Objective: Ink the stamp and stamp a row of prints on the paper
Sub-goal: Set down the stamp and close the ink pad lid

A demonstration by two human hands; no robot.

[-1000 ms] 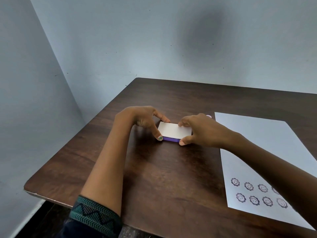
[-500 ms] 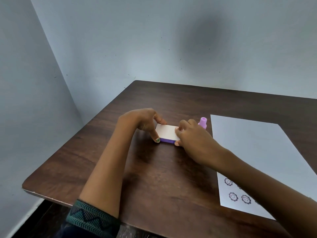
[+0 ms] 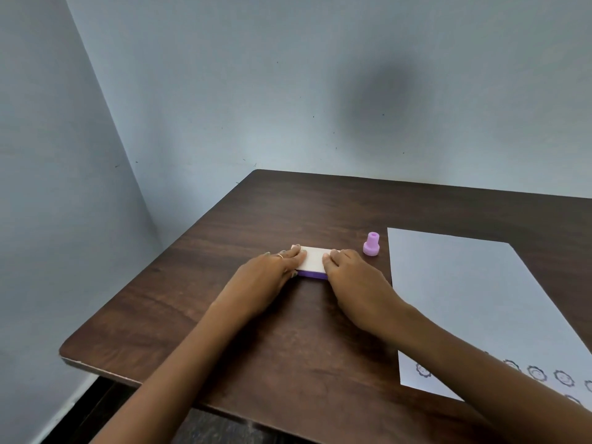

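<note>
A flat ink pad (image 3: 315, 258) with a white lid and purple base lies shut on the dark wooden table (image 3: 288, 341). My left hand (image 3: 268, 278) rests over its left end, fingers laid on the lid. My right hand (image 3: 352, 280) covers its right end the same way. A small purple stamp (image 3: 371, 244) stands upright on the table, right of the pad and apart from both hands. The white paper (image 3: 474, 302) lies further right, with round purple prints (image 3: 538, 373) near its front edge, partly hidden by my right forearm.
Pale blue walls meet in a corner behind and to the left of the table. The table's left corner and front edge are close to my forearms. Dark floor shows below the front edge.
Both hands shifted from pinching the pad's ends to lying flatter over them. The right hand drew back from the stamp, which now shows fully. The camera view tilted up.
</note>
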